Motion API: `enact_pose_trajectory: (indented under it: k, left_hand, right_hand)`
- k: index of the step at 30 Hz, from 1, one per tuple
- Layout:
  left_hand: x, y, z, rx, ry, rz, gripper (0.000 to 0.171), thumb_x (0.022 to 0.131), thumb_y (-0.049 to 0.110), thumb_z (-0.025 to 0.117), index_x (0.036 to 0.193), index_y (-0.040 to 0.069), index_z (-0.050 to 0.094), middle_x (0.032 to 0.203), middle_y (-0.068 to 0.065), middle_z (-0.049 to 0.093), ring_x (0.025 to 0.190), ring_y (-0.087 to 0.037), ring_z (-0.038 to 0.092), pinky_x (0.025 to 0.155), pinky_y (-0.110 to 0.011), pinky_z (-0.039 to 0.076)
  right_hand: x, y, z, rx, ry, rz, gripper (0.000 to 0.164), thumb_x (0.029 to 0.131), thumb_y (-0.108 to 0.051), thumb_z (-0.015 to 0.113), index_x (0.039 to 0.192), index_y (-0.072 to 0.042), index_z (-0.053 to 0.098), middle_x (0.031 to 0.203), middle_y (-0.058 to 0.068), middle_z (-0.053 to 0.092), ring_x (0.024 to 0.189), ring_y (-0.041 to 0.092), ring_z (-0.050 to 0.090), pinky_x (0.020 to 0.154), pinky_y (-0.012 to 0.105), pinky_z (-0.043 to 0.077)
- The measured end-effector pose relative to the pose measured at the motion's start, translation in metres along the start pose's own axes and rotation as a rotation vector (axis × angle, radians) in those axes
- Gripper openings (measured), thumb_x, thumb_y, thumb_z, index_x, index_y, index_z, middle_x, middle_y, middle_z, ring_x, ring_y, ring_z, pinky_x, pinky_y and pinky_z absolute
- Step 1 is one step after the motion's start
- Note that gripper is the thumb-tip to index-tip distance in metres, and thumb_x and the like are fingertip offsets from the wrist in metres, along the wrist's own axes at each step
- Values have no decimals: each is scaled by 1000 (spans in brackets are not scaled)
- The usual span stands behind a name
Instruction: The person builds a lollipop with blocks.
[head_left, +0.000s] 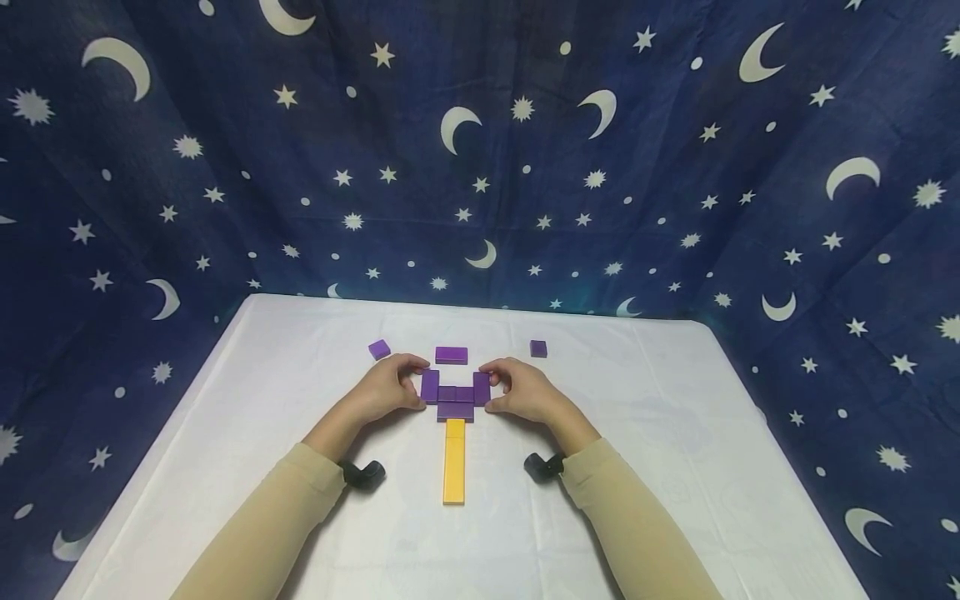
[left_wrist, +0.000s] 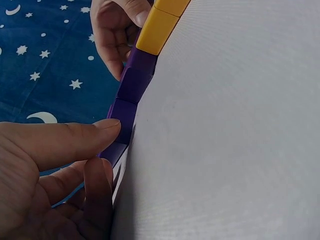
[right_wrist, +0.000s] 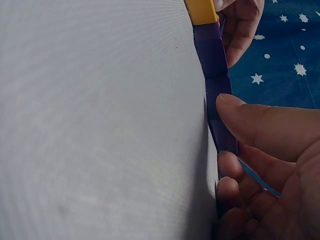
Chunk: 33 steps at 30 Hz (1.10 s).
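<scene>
My left hand (head_left: 388, 386) holds the left upright purple block (head_left: 430, 386) with the thumb at its near end and the index finger at its far end. The right hand (head_left: 521, 388) grips the right upright purple block (head_left: 482, 388) in the same way. Between these two lie small purple blocks (head_left: 455, 394), with a wider purple block (head_left: 455, 411) along their near side. A long yellow piece (head_left: 453, 462) runs from there toward me. Both wrist views show the thumb against the purple row, such as the left thumb (left_wrist: 107, 131) and the right thumb (right_wrist: 240, 112).
A loose purple block (head_left: 452, 356) lies just beyond the arrangement. Smaller purple blocks sit at the far left (head_left: 379, 349) and far right (head_left: 538, 348). White cloth covers the table (head_left: 637, 400), and a dark blue star-patterned curtain (head_left: 480, 208) hangs behind it.
</scene>
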<state>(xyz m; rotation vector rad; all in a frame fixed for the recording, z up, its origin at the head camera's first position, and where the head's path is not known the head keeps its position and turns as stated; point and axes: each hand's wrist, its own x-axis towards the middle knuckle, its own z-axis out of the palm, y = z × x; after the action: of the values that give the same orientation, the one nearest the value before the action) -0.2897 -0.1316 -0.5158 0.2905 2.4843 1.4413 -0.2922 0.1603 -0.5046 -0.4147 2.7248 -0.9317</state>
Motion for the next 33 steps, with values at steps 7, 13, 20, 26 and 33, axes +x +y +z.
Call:
enact_pose_trajectory:
  k: [7, 13, 20, 26, 33]
  left_hand:
    - [-1, 2, 0, -4, 4, -9, 72, 75, -2, 90, 141, 5, 65, 135, -18, 68, 74, -15, 64, 79, -31, 52]
    - [-2, 2, 1, -1, 8, -16, 72, 75, -1, 90, 142, 6, 65, 134, -17, 68, 75, -16, 65, 77, -31, 53]
    - [-2, 4, 1, 10, 12, -26, 72, 75, -2, 90, 141, 7, 66, 133, -16, 68, 75, -16, 64, 76, -31, 52]
    - [-1, 3, 1, 12, 7, -17, 72, 75, -1, 91, 141, 6, 66, 131, -17, 68, 75, -16, 63, 75, -31, 51]
    - [-3, 2, 1, 10, 14, -15, 70, 75, -1, 90, 140, 7, 67, 123, -15, 70, 73, -15, 64, 78, -31, 51]
  right_hand:
    - [-1, -1, 0, 8, -4, 14, 63, 81, -16, 93, 138, -22, 70, 104, -4, 64, 100, 19, 56, 93, 38, 48]
    - [-1, -2, -1, 9, -1, 12, 63, 80, -15, 93, 138, -22, 70, 103, -4, 64, 99, 19, 56, 93, 38, 48]
    - [-2, -2, -1, 15, 4, 5, 63, 80, -15, 93, 138, -21, 70, 104, -4, 64, 98, 19, 55, 92, 37, 48]
    - [-2, 0, 1, 22, 13, 2, 64, 80, -14, 93, 139, -21, 70, 103, -4, 64, 98, 19, 55, 91, 36, 47]
    - [-1, 1, 1, 21, 19, -9, 63, 79, -14, 94, 137, -21, 70, 101, -4, 63, 95, 18, 54, 88, 36, 46]
